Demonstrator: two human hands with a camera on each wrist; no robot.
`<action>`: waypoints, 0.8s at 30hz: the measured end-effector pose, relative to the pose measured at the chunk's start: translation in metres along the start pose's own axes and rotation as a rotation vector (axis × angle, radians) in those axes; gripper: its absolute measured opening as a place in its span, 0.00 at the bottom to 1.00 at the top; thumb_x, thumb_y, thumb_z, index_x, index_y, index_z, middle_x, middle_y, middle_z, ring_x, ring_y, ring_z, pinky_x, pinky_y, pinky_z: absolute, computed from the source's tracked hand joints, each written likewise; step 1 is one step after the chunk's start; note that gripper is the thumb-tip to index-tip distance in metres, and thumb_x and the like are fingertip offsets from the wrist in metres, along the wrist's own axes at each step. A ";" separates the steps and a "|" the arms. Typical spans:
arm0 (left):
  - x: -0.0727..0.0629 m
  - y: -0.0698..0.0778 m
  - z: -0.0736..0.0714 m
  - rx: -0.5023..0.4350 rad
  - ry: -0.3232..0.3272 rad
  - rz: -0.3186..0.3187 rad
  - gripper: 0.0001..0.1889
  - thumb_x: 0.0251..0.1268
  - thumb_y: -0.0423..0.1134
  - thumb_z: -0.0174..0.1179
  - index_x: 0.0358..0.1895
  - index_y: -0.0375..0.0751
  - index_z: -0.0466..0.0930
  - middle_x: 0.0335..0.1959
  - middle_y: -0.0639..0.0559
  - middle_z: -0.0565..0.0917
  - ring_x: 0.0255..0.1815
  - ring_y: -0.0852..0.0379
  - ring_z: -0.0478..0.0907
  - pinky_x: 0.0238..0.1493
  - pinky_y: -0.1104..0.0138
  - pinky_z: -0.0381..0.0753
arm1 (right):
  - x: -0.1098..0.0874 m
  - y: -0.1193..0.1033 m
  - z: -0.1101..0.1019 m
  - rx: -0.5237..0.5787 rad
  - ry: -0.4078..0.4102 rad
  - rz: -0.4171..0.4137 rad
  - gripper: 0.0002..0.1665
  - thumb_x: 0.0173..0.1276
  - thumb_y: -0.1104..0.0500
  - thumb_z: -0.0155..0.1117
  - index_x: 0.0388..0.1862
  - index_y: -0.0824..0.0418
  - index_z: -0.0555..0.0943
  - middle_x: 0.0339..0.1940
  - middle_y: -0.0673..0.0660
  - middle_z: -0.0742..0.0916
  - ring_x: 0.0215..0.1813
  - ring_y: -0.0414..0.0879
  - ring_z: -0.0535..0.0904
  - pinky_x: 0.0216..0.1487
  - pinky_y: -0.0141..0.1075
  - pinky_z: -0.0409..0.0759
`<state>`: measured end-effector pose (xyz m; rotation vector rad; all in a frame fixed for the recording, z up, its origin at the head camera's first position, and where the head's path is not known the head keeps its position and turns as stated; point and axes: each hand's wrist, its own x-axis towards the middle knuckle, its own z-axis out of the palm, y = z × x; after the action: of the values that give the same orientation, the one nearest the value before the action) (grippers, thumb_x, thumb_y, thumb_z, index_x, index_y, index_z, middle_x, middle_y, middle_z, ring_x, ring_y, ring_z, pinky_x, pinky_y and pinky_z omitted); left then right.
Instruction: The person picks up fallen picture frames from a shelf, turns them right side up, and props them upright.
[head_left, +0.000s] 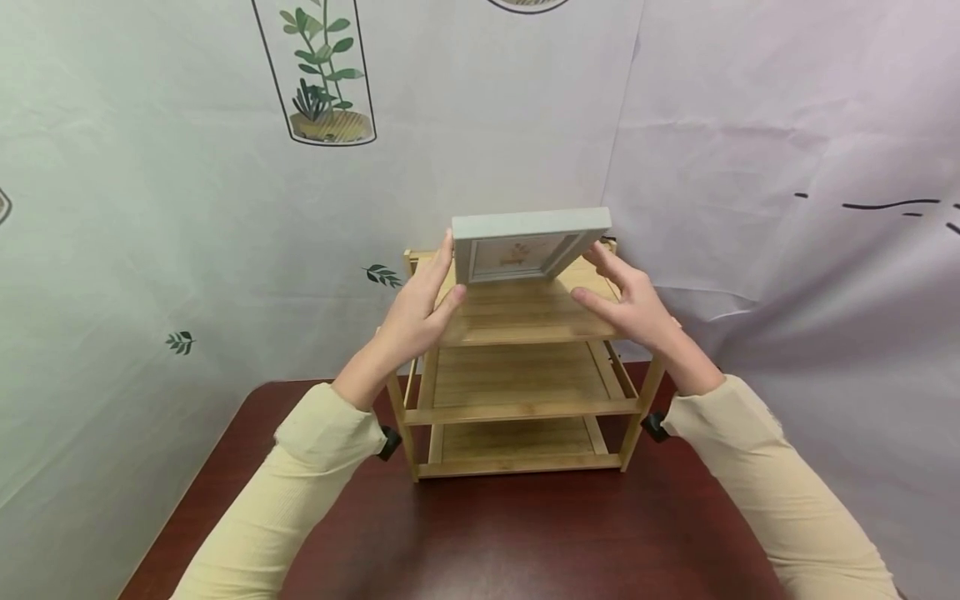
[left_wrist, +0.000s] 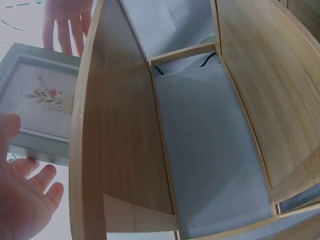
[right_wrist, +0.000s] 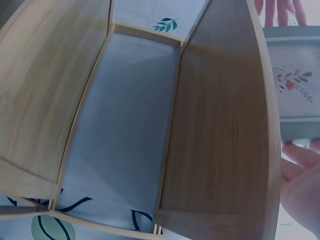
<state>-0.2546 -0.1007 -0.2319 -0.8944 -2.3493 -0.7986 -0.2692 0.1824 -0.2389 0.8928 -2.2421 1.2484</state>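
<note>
A pale grey picture frame (head_left: pixel 531 222) with a small flower print is tilted over the top board of a wooden shelf unit (head_left: pixel 517 315). At its left side is my left hand (head_left: pixel 417 310), fingers extended along the edge and thumb apart. My right hand (head_left: pixel 632 305) is at the opposite side, fingertips right at the edge and thumb spread away. In the left wrist view the print (left_wrist: pixel 47 95) shows a red flower with leaves, and the shelf's top board hides part of the frame. The right wrist view shows the frame (right_wrist: pixel 297 122) between both hands.
Below the top board, the unit has a middle shelf (head_left: pixel 517 375) and a bottom shelf (head_left: pixel 517 440). It stands on a dark red table (head_left: pixel 517 533). Behind hangs a pale cloth (head_left: pixel 487 125) printed with plants. Small dark devices (head_left: pixel 388 443) are on both wrists.
</note>
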 end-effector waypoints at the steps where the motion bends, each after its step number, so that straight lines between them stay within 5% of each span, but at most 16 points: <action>1: 0.001 0.000 0.001 -0.006 0.020 0.007 0.32 0.67 0.38 0.42 0.69 0.36 0.38 0.69 0.42 0.49 0.69 0.48 0.52 0.67 0.56 0.51 | 0.000 -0.001 0.001 0.001 0.025 -0.011 0.39 0.58 0.62 0.60 0.68 0.58 0.56 0.64 0.61 0.69 0.65 0.55 0.63 0.62 0.50 0.60; 12: 0.007 0.000 0.009 -0.002 0.221 0.014 0.30 0.65 0.35 0.46 0.69 0.40 0.47 0.62 0.41 0.66 0.56 0.48 0.71 0.56 0.54 0.67 | 0.007 -0.001 0.019 -0.047 0.289 -0.183 0.36 0.55 0.72 0.59 0.64 0.64 0.62 0.51 0.66 0.78 0.52 0.55 0.75 0.52 0.44 0.71; 19: 0.015 -0.001 0.011 -0.003 0.309 0.010 0.28 0.63 0.32 0.47 0.67 0.41 0.53 0.55 0.42 0.74 0.49 0.50 0.76 0.50 0.59 0.73 | 0.013 0.005 0.027 -0.014 0.322 -0.198 0.38 0.56 0.73 0.56 0.66 0.67 0.57 0.48 0.67 0.75 0.52 0.57 0.75 0.50 0.42 0.74; 24: 0.022 -0.003 0.012 -0.044 0.343 -0.006 0.28 0.62 0.30 0.47 0.67 0.41 0.55 0.51 0.40 0.76 0.46 0.50 0.77 0.46 0.63 0.76 | 0.019 0.008 0.029 0.011 0.318 -0.193 0.39 0.56 0.75 0.54 0.67 0.64 0.56 0.48 0.67 0.74 0.52 0.57 0.75 0.46 0.29 0.76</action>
<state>-0.2739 -0.0860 -0.2277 -0.7041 -2.0429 -0.9293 -0.2896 0.1543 -0.2458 0.8272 -1.8582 1.2193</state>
